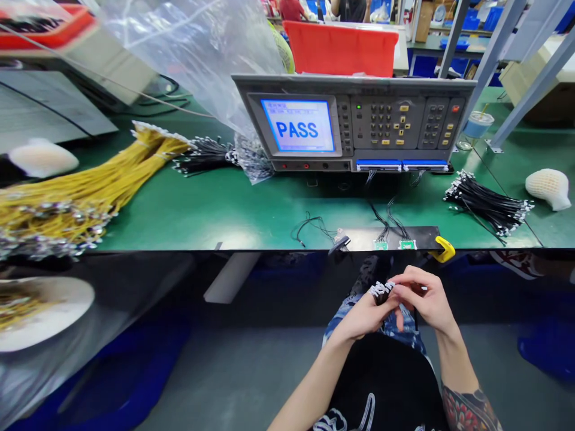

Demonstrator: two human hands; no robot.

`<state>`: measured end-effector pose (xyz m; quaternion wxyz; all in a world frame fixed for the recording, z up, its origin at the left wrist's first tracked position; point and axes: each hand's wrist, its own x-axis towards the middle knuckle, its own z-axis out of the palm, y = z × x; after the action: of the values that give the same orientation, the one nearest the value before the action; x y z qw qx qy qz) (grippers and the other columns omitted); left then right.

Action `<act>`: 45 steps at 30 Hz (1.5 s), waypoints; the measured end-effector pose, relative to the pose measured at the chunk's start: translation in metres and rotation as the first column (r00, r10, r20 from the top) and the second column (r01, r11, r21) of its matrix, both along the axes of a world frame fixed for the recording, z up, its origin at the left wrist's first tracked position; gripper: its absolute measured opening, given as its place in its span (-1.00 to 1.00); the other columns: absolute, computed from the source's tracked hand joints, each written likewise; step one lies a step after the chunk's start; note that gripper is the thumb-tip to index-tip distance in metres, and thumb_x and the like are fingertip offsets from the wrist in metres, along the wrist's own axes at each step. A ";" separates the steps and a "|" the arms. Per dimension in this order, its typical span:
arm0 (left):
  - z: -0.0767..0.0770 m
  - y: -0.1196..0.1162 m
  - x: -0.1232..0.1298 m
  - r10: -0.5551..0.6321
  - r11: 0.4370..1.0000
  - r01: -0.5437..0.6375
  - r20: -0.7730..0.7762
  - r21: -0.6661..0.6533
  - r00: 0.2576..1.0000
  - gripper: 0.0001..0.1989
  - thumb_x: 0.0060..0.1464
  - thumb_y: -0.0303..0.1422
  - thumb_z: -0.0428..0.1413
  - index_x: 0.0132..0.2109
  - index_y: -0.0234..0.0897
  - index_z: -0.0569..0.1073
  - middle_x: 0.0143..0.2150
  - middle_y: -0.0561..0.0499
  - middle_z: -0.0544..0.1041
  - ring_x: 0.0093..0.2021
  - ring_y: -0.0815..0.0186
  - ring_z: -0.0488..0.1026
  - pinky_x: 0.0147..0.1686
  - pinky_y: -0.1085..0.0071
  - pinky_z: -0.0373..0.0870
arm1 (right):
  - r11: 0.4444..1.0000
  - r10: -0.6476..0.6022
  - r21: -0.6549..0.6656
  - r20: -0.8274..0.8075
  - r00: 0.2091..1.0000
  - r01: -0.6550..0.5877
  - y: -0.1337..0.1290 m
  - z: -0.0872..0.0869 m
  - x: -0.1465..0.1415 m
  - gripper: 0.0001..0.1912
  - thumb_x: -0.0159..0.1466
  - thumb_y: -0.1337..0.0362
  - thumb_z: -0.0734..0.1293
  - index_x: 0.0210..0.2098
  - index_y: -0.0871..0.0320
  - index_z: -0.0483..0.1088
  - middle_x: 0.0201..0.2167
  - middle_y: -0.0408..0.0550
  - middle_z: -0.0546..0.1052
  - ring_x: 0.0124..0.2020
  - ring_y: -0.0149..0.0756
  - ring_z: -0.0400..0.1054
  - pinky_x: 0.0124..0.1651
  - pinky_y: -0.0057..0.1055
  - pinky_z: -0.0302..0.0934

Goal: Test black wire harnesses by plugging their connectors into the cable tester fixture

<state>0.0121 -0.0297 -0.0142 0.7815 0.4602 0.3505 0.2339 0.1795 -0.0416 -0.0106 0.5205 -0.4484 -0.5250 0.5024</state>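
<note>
Over my lap, my left hand (366, 314) is closed round a bundle of black cables with white connectors (381, 290), whose ends stick up above the fingers. My right hand (422, 294) meets it from the right, its fingers bent and touching the bundle's top. A single white connector (424, 289) shows by the right fingers; its wire is mostly hidden. Just beyond the hands, at the table's front edge, a dark fixture plate (350, 238) carries two small green connector boards (408, 244). Black wires run from them to a grey tester (350, 158) reading "PASS".
Black cables (489, 203) lie on the green table (260, 215) at right, near a white foam net (548, 187). Yellow cables (112, 173) spread across the left. A yellow clamp (444, 249) grips the plate's right end. Behind the tester stands a red bin (340, 49).
</note>
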 end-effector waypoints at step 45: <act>-0.013 0.014 -0.023 0.526 0.850 -0.523 0.119 -0.063 0.842 -0.51 -0.12 -0.01 0.48 -0.21 -0.32 0.64 -0.42 0.04 0.58 -0.64 0.62 -0.18 -0.75 0.59 -0.26 | 0.834 -0.550 -0.065 -0.166 0.819 0.547 0.021 -0.033 -0.004 -0.64 0.19 -0.02 0.54 -0.35 0.19 0.60 -0.58 -0.07 0.55 -0.67 -0.50 0.00 -0.60 -0.42 -0.14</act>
<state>-0.0111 -0.0154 -0.0270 0.7156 0.3193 0.4136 0.4636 0.1753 -0.0202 -0.0437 0.6845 -0.5375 -0.3216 0.3731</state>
